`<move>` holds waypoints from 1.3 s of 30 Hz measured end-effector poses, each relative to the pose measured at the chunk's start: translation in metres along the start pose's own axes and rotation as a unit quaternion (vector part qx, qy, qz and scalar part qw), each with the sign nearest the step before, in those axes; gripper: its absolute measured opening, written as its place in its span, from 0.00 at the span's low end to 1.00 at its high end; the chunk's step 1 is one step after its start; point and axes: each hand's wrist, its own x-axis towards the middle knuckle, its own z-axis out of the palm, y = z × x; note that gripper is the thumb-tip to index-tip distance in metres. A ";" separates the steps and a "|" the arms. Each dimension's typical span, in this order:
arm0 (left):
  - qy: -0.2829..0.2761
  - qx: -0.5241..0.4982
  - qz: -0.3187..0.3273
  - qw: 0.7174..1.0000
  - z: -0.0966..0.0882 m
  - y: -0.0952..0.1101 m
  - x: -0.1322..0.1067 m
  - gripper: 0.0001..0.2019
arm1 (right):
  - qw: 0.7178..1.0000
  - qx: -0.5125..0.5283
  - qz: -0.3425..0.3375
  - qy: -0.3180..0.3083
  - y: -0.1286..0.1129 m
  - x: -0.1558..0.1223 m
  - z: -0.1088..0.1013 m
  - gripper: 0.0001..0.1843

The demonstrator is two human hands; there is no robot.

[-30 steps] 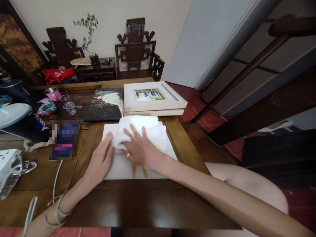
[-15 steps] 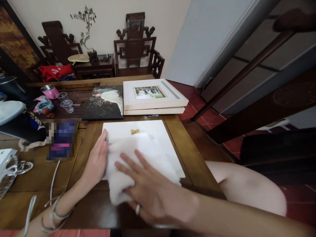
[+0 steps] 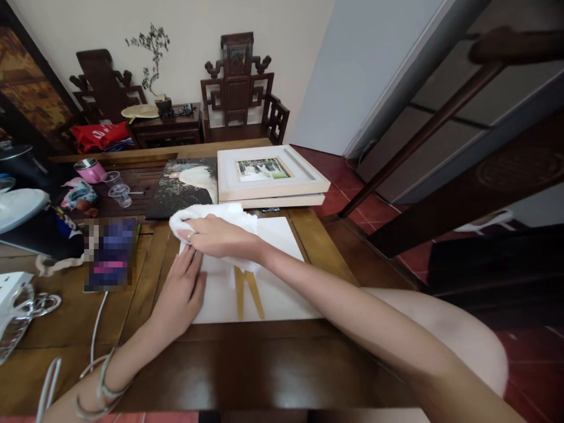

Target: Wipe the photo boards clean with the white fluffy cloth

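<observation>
1. Head view, landmark: white panel (image 3: 218, 302), lying flat on the wooden table (image 3: 185, 376) in front of the person.
2. Right hand (image 3: 214, 236): over the panel's far left part, on top of a folded white cloth (image 3: 233, 215). Fingers partly hidden in the cloth; cannot tell whether they grip it or only press on it. Ring (image 3: 190, 237) on one finger.
3. Left hand (image 3: 180, 289): flat, fingers extended, laid along the panel's left edge, gripping nothing. Fingertips close against the right hand. Bangles (image 3: 106, 388) on the wrist.
4. White cloth: across the far left part of the panel, overhanging its corner.
5. Gold two-legged piece (image 3: 240, 294): on the panel, legs spreading toward the near edge; upper end covered by the cloth.
6. Beyond the panel: pale wooden picture frame (image 3: 273, 191) resting on a second frame (image 3: 286, 201); dark photo print (image 3: 176, 197) with a white gown, beside them to the left.
7. Left of the panel: pixelated dark-blue object (image 3: 117, 235), white cable (image 3: 93, 338) at its near end. Farther off on that side, pink mug (image 3: 91, 172) and clear plastic cups (image 3: 121, 195).
8. Well beyond the panel: carved wooden chair (image 3: 237, 88), potted plant (image 3: 164, 106).
</observation>
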 end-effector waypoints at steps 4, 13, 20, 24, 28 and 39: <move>0.000 0.005 -0.006 1.000 0.003 -0.004 -0.002 0.25 | 0.999 0.025 0.020 0.002 0.019 -0.011 -0.008 0.21; 0.015 -0.008 -0.029 0.999 0.004 -0.002 -0.003 0.26 | 0.993 -0.065 0.073 0.068 0.063 -0.136 0.004 0.17; 0.028 0.027 -0.014 0.999 0.007 -0.002 -0.003 0.25 | 0.991 -0.099 -0.063 0.059 0.018 -0.221 0.039 0.12; 0.045 0.019 0.001 0.999 0.010 -0.005 -0.005 0.25 | 0.994 -0.078 -0.055 0.061 0.031 -0.206 0.030 0.13; 0.101 0.019 -0.079 0.992 0.010 -0.006 -0.008 0.31 | 0.991 -0.065 -0.005 0.120 0.055 -0.166 0.028 0.15; 0.123 -0.433 -0.217 0.866 -0.049 0.031 -0.006 0.32 | 0.968 -0.025 0.019 0.249 0.058 -0.159 0.040 0.13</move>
